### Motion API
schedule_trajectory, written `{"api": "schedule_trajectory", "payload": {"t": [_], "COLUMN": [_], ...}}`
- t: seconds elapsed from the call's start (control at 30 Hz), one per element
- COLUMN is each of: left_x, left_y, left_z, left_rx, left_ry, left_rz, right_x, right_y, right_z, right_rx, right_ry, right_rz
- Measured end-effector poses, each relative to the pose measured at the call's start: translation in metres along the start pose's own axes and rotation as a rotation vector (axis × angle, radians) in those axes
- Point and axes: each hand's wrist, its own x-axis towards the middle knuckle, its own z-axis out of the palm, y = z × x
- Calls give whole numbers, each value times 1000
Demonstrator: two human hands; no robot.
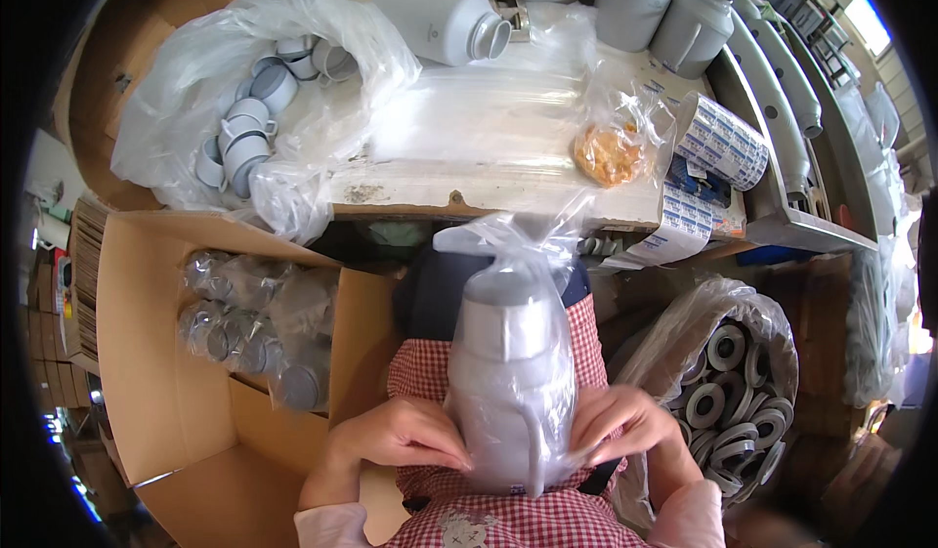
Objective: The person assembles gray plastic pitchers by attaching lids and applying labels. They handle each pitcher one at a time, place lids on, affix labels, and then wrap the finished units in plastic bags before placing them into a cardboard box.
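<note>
Beyond the left hand [420, 435], the bench [405, 192] bears a bag [176, 108] of cups [272, 89] and a lying jug [435, 25]; between hands, film [479, 108]; beyond the right hand [623, 425], an orange-filled bag [612, 153], label roll [723, 142], jugs [690, 32].

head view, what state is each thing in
left hand: closed, pinching the clear bag
right hand: closed, pinching the same bag
grey jug: inside that bag
carton: open, partly filled
cup bag: open, cups inside
sack: open, grey rings heaped inside
label roll: partly unrolled
grey vessel: lying on its side
</note>
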Motion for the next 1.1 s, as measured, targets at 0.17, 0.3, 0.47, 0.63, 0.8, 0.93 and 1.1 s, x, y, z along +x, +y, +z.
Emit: {"api": "schedule_trajectory", "payload": {"t": [0.17,0.3,0.47,0.63,0.8,0.93,1.1], "left_x": [0,62,100,-48,-246,-371,-397], "left_y": [33,81,81,107,130,18,-205], "left_z": [18,13,3,-18,-21,-9,12], "left_rx": [95,576,806,922,210,287,-17], "left_ry": [-562,103,-273,271,1550,1542,1274], "left_rz": [-400,427,220,57,-735,-1131,-1250], "right_x": [-60,-86,-102,-97,-59,-24,-10], "right_y": [-3,-15,-30,-5,31,33,19], "right_z": [64,74,61,23,-23,-33,-24], "right_rx": [-126,-418,-246,73,103,46,-124], "right_ry": [-21,-169,58,803,825,793,845], "right_rz": [501,717,951,599,491,564,780]}}
